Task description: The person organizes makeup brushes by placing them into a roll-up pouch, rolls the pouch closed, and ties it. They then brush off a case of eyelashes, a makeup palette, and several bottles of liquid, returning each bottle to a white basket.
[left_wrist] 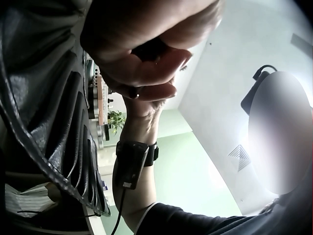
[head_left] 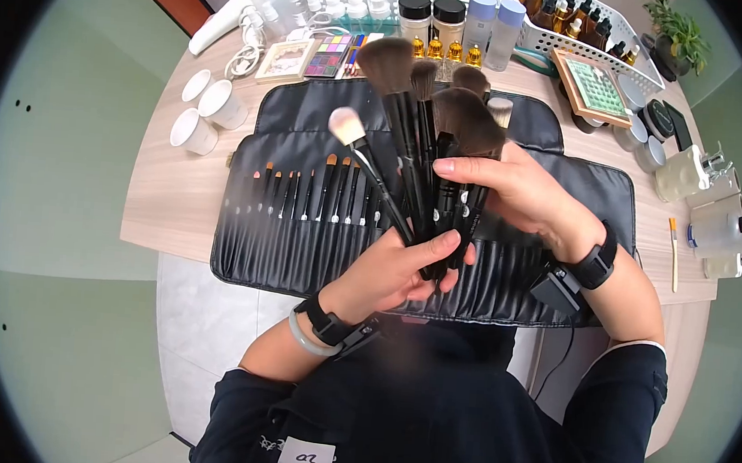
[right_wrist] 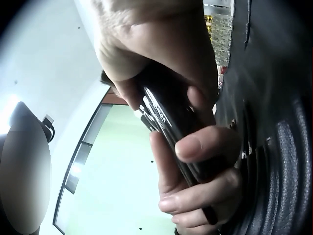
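Above the desk, both hands hold a bundle of makeup brushes [head_left: 410, 135] with black handles, bristles upward. My left hand [head_left: 390, 271] grips the handles near their lower ends, with fingers curled round them in the right wrist view. Higher on the bundle, my right hand [head_left: 520, 186] holds the handles, its thumb lying across the front. One light-tipped brush [head_left: 371, 167] leans out leftward from the rest. Beneath lies an unrolled black brush roll [head_left: 258, 241], with a row of slim brushes [head_left: 331, 190] in its left slots. The right slots are partly hidden by the hands.
White paper cups [head_left: 222, 105] stand at the left of the desk. Eyeshadow palettes [head_left: 327, 56], black-lidded jars [head_left: 414, 19] and a white basket of dropper bottles [head_left: 629, 47] line the back. Pump bottles [head_left: 680, 176] and a thin brush [head_left: 673, 257] are at the right.
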Available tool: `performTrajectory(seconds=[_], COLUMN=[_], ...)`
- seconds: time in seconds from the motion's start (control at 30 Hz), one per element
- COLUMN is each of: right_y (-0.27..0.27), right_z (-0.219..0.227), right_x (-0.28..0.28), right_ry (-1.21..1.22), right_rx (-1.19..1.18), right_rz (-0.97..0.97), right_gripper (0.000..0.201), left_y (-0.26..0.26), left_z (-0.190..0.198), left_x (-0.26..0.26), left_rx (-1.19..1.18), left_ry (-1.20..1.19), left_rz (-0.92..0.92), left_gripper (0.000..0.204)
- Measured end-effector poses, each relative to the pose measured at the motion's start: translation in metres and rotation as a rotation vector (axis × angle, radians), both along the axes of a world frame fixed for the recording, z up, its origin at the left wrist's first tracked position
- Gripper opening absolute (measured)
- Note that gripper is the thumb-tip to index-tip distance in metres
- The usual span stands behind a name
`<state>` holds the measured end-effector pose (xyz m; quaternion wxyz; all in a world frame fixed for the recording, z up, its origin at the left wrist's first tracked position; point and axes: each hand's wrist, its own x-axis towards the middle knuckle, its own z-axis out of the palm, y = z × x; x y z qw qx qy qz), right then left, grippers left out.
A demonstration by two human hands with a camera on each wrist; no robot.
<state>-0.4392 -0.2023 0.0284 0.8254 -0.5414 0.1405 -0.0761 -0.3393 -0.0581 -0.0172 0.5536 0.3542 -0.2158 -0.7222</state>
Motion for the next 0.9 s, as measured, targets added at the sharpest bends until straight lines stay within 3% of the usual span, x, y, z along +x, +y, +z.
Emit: performTrajectory(seconds=[0.03, 0.1, 0.17, 0.3, 0.47, 0.53, 0.8, 0.9], right_y=[-0.002, -0.004, -0.010, -0.012, -0.015, -0.015, -0.021, -0.032], right_z=[-0.001, 0.004, 0.012, -0.001, -0.003, -0.006, -0.004, -0.001], right_x=[0.000, -0.002, -0.008, -0.010, -0.012, -0.015, -0.016, -0.014], right_ry=[0.030, 0.017, 0.208, 0.091, 0.190, 0.136, 0.141, 0.109], right_rx=[-0.131, -0.174, -0.490, -0.366, -0.384, -0.186, -0.224, -0.268], right_rz=[-0.016, -0.047, 0.017, -0.091, -0.145, -0.150, -0.121, -0.230], right_gripper=[0.039, 0.039, 0.039, 0.034, 0.030, 0.023, 0.016, 0.012], left_y=[0.000, -0.001, -0.001, -0.003, -0.007, -0.006, -0.004, -0.002], left_z=[-0.001, -0.001, 0.001, 0.003, 0.004, 0.003, -0.005, -0.006], left_x=[0.000, -0.001, -0.003, -0.003, 0.000, -0.001, -0.001, 0.003], left_rx=[-0.009, 0.008, 0.028, 0.005, 0.045, 0.055, 0.134, 0.106], left_ry=[-0.014, -0.074, -0.133, -0.188, -0.174, -0.160, -0.105, -0.106], left_rz=[0.005, 0.040, 0.072, 0.143, 0.099, 0.102, 0.101, 0.071], left_gripper=[0.024, 0.026, 0.029, 0.026, 0.021, 0.022, 0.021, 0.027])
